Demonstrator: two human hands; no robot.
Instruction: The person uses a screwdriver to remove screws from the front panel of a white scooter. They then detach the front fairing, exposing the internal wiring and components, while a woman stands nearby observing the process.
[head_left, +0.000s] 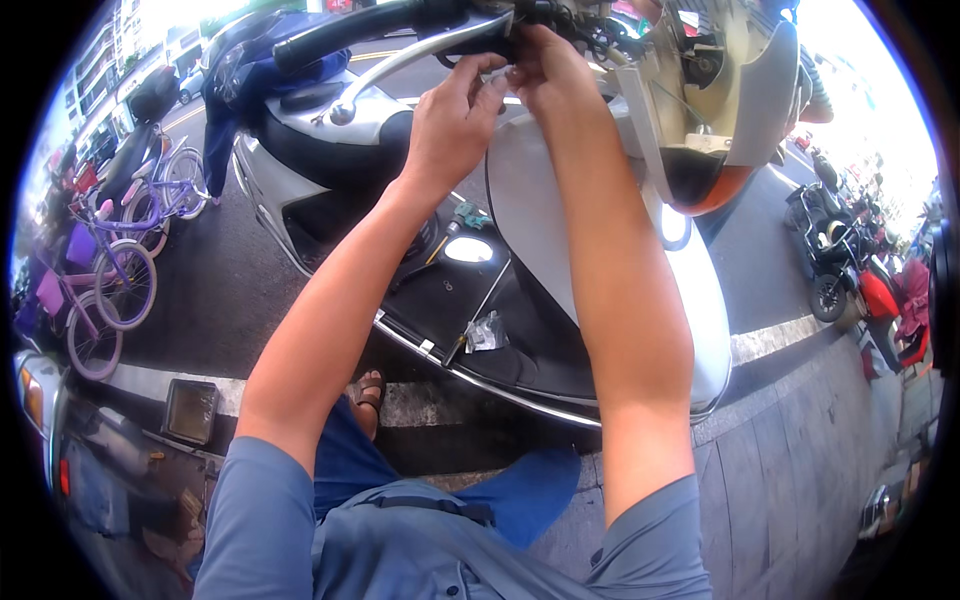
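Note:
A silver and black scooter (330, 200) stands in front of me with its front cover taken off. Both my hands are raised at its handlebar (340, 35), just below the silver brake lever (420, 55). My left hand (455, 120) pinches something small between thumb and fingers, too small to name. My right hand (545, 65) meets it fingertip to fingertip at the lever's mount and the exposed wiring (600, 35). On the black footboard (450, 300) lie a screwdriver (445, 240), a thin rod (485, 305) and a small clear bag of parts (485, 332).
Purple bicycles (110, 270) stand at the left along the road. A red and black scooter (850, 270) is parked at the right. A loose mirror (190, 410) lies on the ground at lower left. Grey paving (800, 450) runs under my feet.

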